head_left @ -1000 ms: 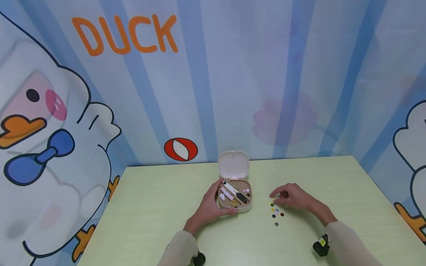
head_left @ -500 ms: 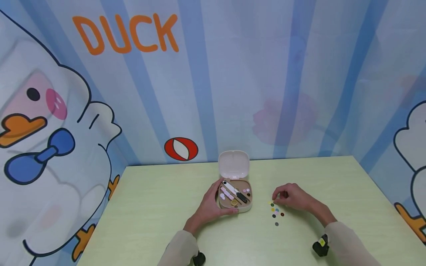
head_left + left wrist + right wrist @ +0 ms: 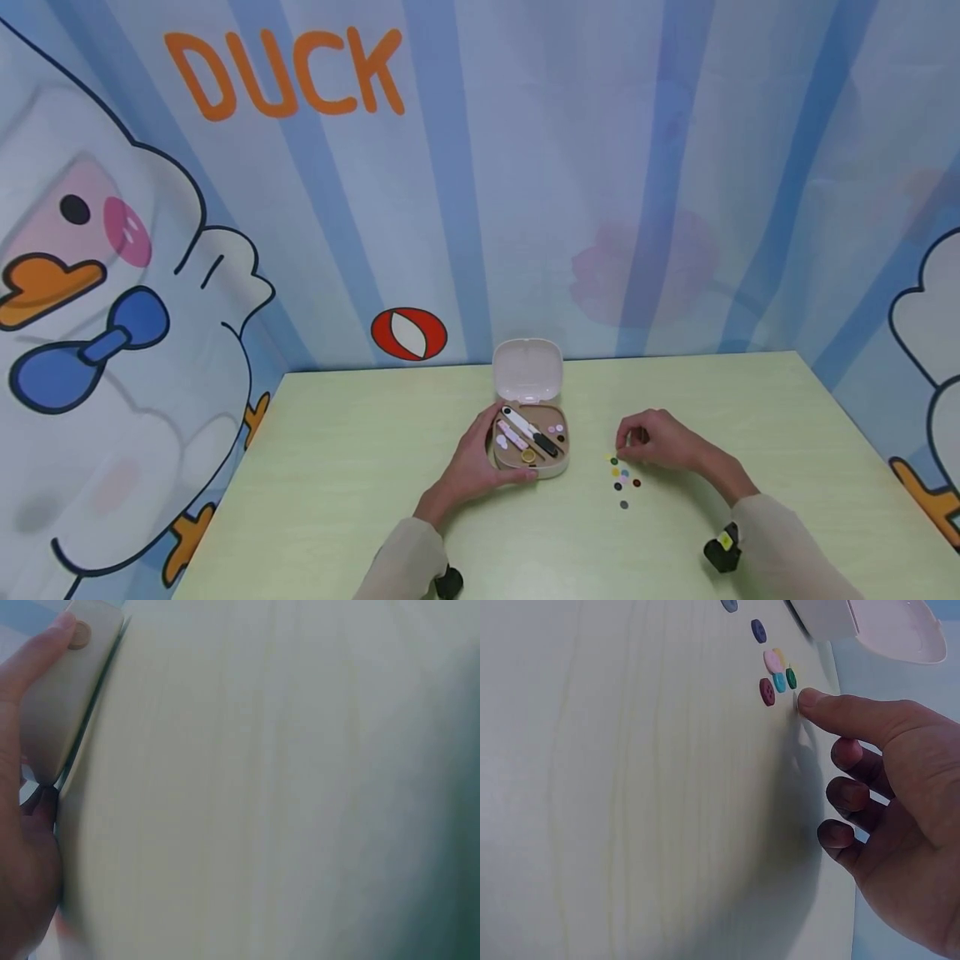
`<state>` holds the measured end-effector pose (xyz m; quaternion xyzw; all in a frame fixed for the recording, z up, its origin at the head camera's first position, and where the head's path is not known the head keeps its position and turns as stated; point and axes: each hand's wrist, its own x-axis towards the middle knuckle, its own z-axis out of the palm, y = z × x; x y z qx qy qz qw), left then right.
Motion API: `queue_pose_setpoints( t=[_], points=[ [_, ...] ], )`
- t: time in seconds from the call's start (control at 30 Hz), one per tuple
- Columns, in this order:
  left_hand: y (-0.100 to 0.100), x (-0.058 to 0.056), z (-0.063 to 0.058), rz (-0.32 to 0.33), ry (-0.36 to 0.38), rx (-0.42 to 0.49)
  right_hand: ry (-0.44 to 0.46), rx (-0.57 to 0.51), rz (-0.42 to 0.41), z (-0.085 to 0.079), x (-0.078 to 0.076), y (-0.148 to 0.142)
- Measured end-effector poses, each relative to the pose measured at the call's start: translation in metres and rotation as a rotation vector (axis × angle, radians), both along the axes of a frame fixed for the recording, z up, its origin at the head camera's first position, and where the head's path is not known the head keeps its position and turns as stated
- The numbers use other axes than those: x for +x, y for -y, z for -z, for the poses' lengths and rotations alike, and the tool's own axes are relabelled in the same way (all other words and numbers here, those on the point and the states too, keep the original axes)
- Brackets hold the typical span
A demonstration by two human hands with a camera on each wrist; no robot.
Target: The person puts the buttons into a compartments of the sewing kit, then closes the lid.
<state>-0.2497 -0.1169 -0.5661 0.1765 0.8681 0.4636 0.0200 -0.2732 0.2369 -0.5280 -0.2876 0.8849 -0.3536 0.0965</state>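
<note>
My left hand grips a small cream case, thumb across its front and fingers round its left side. In the left wrist view, the thumb lies by a round knob on the case's front. The lid stands raised at the back. Inside lie a white-and-black tool, a pink piece, a gold ring-shaped piece and small pink buttons. My right hand pinches a pale button at the tabletop, mostly hidden by the thumb, right beside a green button.
Several loose buttons lie right of the case: a maroon one, a light blue one, a pink one, a dark blue one and a grey one. The pale wooden table meets a duck-print curtain behind.
My right index finger has drawn back toward the thumb, from stretched out to the left to meeting it. The left hand and the case have stayed in place.
</note>
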Motion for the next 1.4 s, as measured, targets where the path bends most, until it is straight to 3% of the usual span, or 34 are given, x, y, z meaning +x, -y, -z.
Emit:
queue_pose_setpoints(
  t=[0.47,0.97,1.4],
  points=[
    [0.0,-0.001,-0.001,-0.004,0.005,-0.001,-0.028,-0.005,-0.005,-0.008,-0.007,0.011],
    [0.001,0.0,0.0,0.003,-0.001,0.007,-0.066,-0.015,-0.058,-0.031,-0.022,0.047],
    [0.001,-0.001,0.001,0.007,0.0,0.015,-0.047,0.01,-0.069,-0.041,-0.031,0.074]
  ],
)
